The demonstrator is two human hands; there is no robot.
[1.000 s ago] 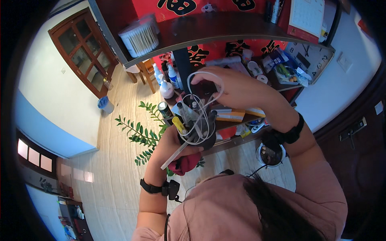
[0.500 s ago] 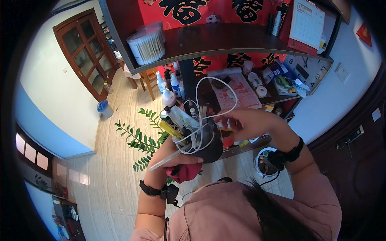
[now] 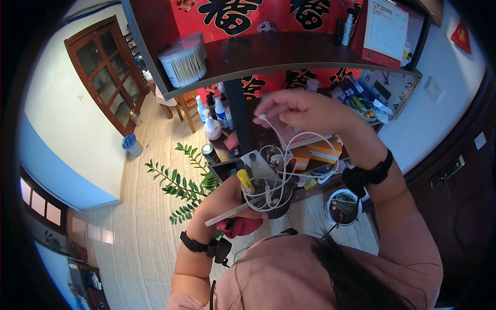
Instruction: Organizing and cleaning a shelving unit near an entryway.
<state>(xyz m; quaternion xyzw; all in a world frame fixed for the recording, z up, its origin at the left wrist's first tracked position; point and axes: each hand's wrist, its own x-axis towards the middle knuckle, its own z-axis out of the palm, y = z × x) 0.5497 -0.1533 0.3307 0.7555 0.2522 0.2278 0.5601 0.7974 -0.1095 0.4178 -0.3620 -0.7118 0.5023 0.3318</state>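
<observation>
My left hand [image 3: 227, 199] is wrapped round a dark pen cup [image 3: 281, 209], with a dark red cloth [image 3: 240, 227] bunched beneath it. Out of the cup stick a yellow highlighter [image 3: 245, 181], several other pens and tubes, and a flat translucent strip [image 3: 225, 215] that leans out over my wrist. A white cable [image 3: 283, 168] lies in loose loops over the cup's contents. Higher up, my right hand [image 3: 305, 111] is closed with the cable's end at its fingertips. The cup's far side is hidden behind the things in it.
The dark shelf unit [image 3: 243, 56] ahead bears a tub of cotton swabs [image 3: 183, 64] and a desk calendar [image 3: 385, 32]. Lower down stand spray bottles [image 3: 220, 111], a green can [image 3: 209, 153] and orange boxes [image 3: 323, 151]. A leafy plant [image 3: 181, 183] and a white pot [image 3: 343, 207] flank my arms.
My right hand has risen from beside the cup, drawing the cable's end up and away. The cup has shifted slightly right and down in my left hand.
</observation>
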